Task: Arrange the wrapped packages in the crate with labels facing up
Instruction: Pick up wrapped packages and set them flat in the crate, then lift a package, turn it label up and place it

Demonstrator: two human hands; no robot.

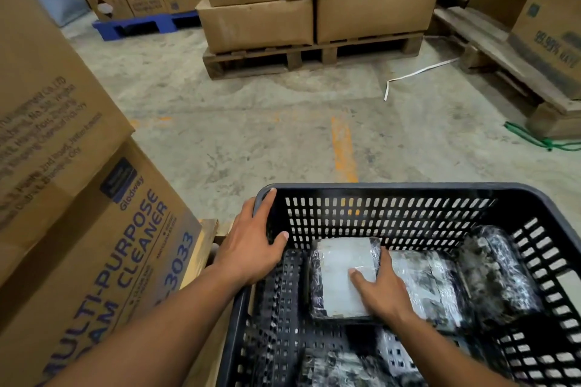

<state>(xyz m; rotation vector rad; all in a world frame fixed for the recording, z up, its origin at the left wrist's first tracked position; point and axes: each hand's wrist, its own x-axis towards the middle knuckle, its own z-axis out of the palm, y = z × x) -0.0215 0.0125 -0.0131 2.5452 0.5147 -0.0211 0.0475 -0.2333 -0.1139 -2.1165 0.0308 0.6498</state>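
Note:
A black slotted plastic crate (pixel 393 192) fills the lower right of the view. My left hand (pixel 251 245) grips its far-left corner rim. Inside lies a film-wrapped package (pixel 336 267) with a pale label facing up; my right hand (pixel 377 286) holds its right edge, thumb on the label. Beside it to the right lies a second wrapped package (pixel 430 286), and a third (pixel 493 273) rests further right against the crate's wall. More wrapped packages (pixel 345 367) lie blurred at the near edge.
Printed cardboard boxes (pixel 78 214) are stacked close on my left. Ahead, more cartons sit on a wooden pallet (pixel 308 56), another pallet (pixel 503 63) with boxes runs along the right, and a blue pallet (pixel 141 25) lies far left. A white strap (pixel 418 71) lies on the concrete floor.

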